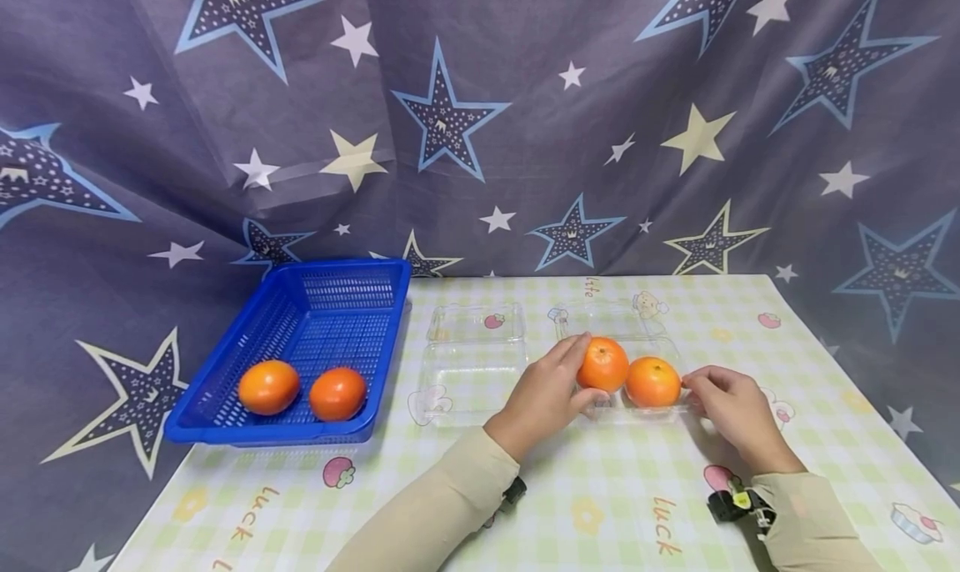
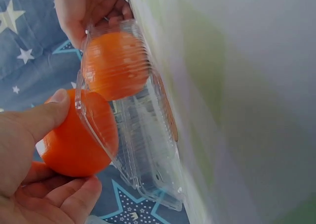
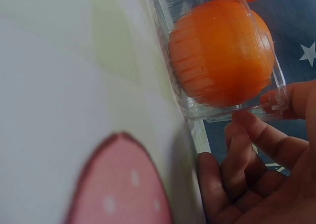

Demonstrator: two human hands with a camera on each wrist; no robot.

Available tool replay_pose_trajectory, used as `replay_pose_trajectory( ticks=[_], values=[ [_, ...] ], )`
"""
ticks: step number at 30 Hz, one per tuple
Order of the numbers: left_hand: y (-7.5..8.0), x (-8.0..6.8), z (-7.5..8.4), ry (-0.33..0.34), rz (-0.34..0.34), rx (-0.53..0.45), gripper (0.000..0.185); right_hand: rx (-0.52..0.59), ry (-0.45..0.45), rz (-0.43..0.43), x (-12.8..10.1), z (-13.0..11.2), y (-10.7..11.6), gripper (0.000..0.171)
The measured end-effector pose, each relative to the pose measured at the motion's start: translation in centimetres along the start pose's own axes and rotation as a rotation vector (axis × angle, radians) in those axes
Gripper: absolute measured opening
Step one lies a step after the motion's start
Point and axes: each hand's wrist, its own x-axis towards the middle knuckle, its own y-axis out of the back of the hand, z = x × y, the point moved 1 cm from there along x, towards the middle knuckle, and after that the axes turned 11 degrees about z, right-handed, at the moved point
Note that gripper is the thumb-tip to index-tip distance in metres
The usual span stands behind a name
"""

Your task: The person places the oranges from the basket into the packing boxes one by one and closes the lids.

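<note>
now left hand point(image 1: 543, 393) grips an orange point(image 1: 602, 364); right hand point(image 1: 731, 405) fingers pinch the clear box point(image 1: 645, 412).

A smooth, glossy orange point(image 1: 603, 364) sits gripped between the thumb and fingers of the left hand point(image 1: 546, 398), at the left edge of a clear plastic box point(image 1: 645, 412) that lies open on the table. A second orange point(image 1: 653, 382), stem dimple upward, rests inside the box just beside the first, while the right hand point(image 1: 733, 409) touches the box's right end with curled fingers.
</note>
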Motion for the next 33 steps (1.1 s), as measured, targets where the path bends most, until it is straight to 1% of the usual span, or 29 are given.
replay_pose_trajectory(
  ticks=[8,15,19,22,26,28,33],
  values=[
    [-0.2,0.0,0.6,0.008,-0.047,0.027,0.085,-0.017,0.006,0.003,0.0,0.1,0.0,0.043],
    [-0.4,0.0,0.8,0.031,-0.103,0.059,0.082,0.006,-0.005,-0.018,-0.1,-0.1,-0.2,0.043],
    [-0.4,0.1,0.7,0.046,-0.12,0.058,0.081,-0.009,0.004,-0.014,0.1,-0.1,-0.1,0.043],
    [-0.5,0.2,0.7,0.046,-0.126,0.068,0.08,-0.023,0.01,-0.01,0.1,-0.1,0.0,0.043],
    [-0.5,0.4,0.9,0.032,-0.134,0.124,0.078,-0.032,0.011,-0.012,0.0,0.0,0.0,0.043],
    [-0.4,0.6,1.0,0.033,-0.149,0.161,0.078,-0.034,0.007,-0.012,0.0,0.0,0.0,0.044],
    [-0.4,1.3,1.4,0.078,-0.202,0.21,0.073,-0.04,-0.008,-0.017,0.0,0.1,-0.1,0.046]
  ],
)
